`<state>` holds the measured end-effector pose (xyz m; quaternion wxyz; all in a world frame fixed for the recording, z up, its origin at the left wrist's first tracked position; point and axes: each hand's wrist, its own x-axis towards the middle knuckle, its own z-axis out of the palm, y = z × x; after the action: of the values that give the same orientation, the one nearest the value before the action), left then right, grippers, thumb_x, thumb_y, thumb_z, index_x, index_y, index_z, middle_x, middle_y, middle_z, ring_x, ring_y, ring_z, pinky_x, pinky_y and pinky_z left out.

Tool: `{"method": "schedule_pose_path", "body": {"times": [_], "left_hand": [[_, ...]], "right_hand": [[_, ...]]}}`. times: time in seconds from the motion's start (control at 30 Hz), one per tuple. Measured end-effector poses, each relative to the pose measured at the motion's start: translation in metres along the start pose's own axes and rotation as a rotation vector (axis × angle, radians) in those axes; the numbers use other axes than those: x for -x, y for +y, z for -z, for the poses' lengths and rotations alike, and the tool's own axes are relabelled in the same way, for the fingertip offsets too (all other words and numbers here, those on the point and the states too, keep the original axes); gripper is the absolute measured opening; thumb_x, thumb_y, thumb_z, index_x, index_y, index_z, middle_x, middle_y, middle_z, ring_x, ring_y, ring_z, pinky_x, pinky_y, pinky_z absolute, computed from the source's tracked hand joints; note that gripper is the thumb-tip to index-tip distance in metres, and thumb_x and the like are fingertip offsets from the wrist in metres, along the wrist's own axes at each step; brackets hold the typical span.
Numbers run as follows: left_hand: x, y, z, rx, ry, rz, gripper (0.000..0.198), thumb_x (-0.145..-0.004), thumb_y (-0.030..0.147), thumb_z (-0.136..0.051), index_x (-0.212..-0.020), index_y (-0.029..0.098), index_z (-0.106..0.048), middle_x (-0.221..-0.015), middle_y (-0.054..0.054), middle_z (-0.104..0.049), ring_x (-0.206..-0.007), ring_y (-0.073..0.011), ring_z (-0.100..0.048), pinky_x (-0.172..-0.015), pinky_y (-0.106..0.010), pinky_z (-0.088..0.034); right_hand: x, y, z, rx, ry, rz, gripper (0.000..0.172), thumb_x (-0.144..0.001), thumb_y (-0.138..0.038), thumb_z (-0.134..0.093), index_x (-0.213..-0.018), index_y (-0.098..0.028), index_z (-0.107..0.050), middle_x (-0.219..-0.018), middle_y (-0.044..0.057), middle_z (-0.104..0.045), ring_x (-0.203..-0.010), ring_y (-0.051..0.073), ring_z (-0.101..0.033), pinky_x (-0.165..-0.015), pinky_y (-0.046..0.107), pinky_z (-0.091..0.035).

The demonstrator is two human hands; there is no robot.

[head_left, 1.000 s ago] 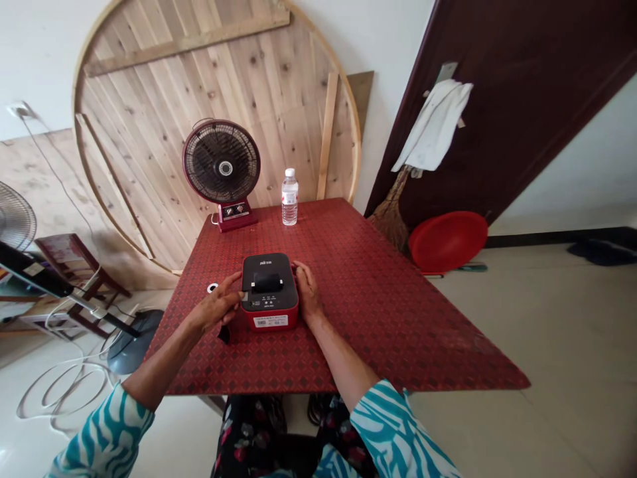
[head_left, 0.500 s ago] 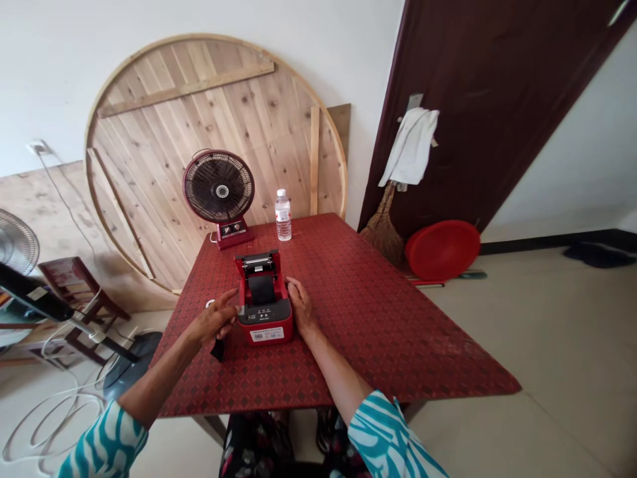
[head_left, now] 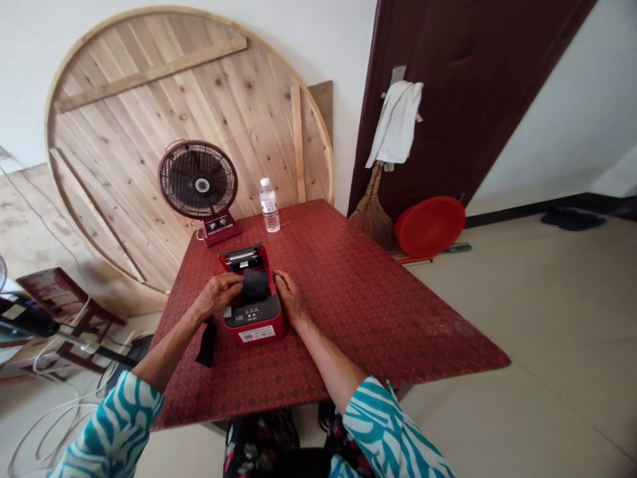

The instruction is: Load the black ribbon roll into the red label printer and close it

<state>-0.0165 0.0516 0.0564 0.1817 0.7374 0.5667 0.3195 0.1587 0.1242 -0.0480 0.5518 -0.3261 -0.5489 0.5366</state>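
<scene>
Head view: the left hand (head_left: pixel 216 297) now curls over the black strip (head_left: pixel 255 285) inside the open red label printer (head_left: pixel 253 325), while the right hand (head_left: pixel 288 299) lies spread against the printer's side.

- White sticker (head_left: pixel 257 334) on the front of the small red printer (head_left: pixel 253 324): a barcode and lines of print, too small to read
- Printer's top panel (head_left: pixel 250 311): tiny markings, unreadable
- Label on the water bottle (head_left: pixel 269 206): red and white, its wording too small to read
</scene>
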Motion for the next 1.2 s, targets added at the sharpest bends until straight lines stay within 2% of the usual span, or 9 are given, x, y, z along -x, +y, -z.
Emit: {"method": "schedule_pose_path", "body": {"times": [0.1,0.17,0.27,0.4,0.53,0.67,0.93,1.03,1.2], "left_hand": [[0.006,0.006,-0.001,0.193,-0.055,0.153,0.040,-0.084,0.042,-0.051,-0.112,0.017,-0.065,-0.090,-0.007,-0.072,-0.064,-0.0145,-0.063,-0.057,-0.024,-0.049],[0.005,0.008,-0.001,0.172,-0.053,0.210,0.042,-0.083,0.043,-0.053,-0.113,0.015,-0.064,-0.087,-0.008,-0.072,-0.055,-0.0123,-0.060,-0.050,-0.022,-0.046],[-0.006,0.011,-0.002,-0.021,-0.089,0.104,0.033,-0.081,0.037,-0.057,-0.101,0.015,-0.070,-0.089,-0.009,-0.070,-0.070,-0.0157,-0.064,-0.064,-0.026,-0.050],[-0.026,0.017,-0.004,-0.262,-0.305,-0.101,0.022,-0.081,0.023,-0.054,-0.094,0.018,-0.071,-0.101,-0.008,-0.070,-0.100,-0.0204,-0.062,-0.091,-0.030,-0.044],[-0.037,0.021,-0.008,-0.491,-0.510,0.000,0.029,-0.079,0.016,-0.052,-0.104,0.017,-0.066,-0.107,-0.010,-0.068,-0.101,-0.0224,-0.062,-0.087,-0.030,-0.045],[-0.039,0.023,-0.008,-0.559,-0.599,0.067,0.026,-0.081,0.020,-0.051,-0.102,0.019,-0.066,-0.101,-0.008,-0.070,-0.092,-0.0219,-0.065,-0.075,-0.026,-0.045],[-0.031,0.031,-0.012,-0.673,-0.319,0.135,0.028,-0.078,0.018,-0.057,-0.105,0.023,-0.063,-0.100,-0.008,-0.069,-0.094,-0.0248,-0.064,-0.075,-0.029,-0.046],[-0.022,0.038,-0.013,-0.671,-0.208,0.089,0.032,-0.077,0.017,-0.060,-0.107,0.025,-0.063,-0.101,-0.007,-0.069,-0.096,-0.0247,-0.063,-0.081,-0.031,-0.046],[0.008,0.043,0.013,-0.524,0.021,-0.029,0.044,-0.082,0.030,-0.055,-0.126,0.023,-0.052,-0.112,-0.008,-0.065,-0.098,-0.0224,-0.063,-0.085,-0.030,-0.047]], "right_hand": [[-0.001,-0.001,0.000,0.009,-0.013,0.012,0.036,-0.083,-0.045,-0.046,-0.106,-0.024,-0.064,-0.111,0.005,-0.067,-0.107,0.021,-0.058,-0.096,0.037,-0.042],[-0.002,-0.001,-0.001,0.013,-0.013,0.016,0.035,-0.084,-0.045,-0.045,-0.105,-0.024,-0.064,-0.111,0.004,-0.067,-0.107,0.021,-0.058,-0.096,0.037,-0.041],[-0.004,0.000,-0.001,0.002,-0.009,0.023,0.034,-0.083,-0.044,-0.046,-0.105,-0.024,-0.064,-0.110,0.004,-0.067,-0.107,0.021,-0.058,-0.096,0.036,-0.042],[-0.006,0.001,-0.001,0.011,-0.007,0.032,0.034,-0.083,-0.044,-0.046,-0.103,-0.024,-0.064,-0.110,0.004,-0.067,-0.106,0.021,-0.058,-0.096,0.037,-0.042],[-0.006,0.003,-0.001,0.018,-0.010,0.030,0.034,-0.083,-0.043,-0.046,-0.103,-0.023,-0.064,-0.110,0.005,-0.067,-0.106,0.021,-0.059,-0.096,0.037,-0.042],[-0.007,0.005,-0.002,0.015,-0.002,0.039,0.034,-0.082,-0.044,-0.047,-0.101,-0.023,-0.065,-0.107,0.004,-0.068,-0.104,0.020,-0.059,-0.095,0.036,-0.043],[-0.008,0.006,-0.003,0.012,0.001,0.037,0.034,-0.081,-0.045,-0.047,-0.101,-0.024,-0.065,-0.106,0.003,-0.069,-0.102,0.020,-0.060,-0.094,0.035,-0.043],[-0.008,0.007,-0.003,0.011,0.002,0.050,0.033,-0.081,-0.045,-0.047,-0.100,-0.025,-0.066,-0.104,0.003,-0.069,-0.101,0.020,-0.060,-0.093,0.035,-0.043],[-0.008,0.008,-0.002,0.001,0.001,0.046,0.033,-0.081,-0.044,-0.047,-0.100,-0.024,-0.066,-0.105,0.003,-0.069,-0.101,0.020,-0.060,-0.093,0.035,-0.043]]}}
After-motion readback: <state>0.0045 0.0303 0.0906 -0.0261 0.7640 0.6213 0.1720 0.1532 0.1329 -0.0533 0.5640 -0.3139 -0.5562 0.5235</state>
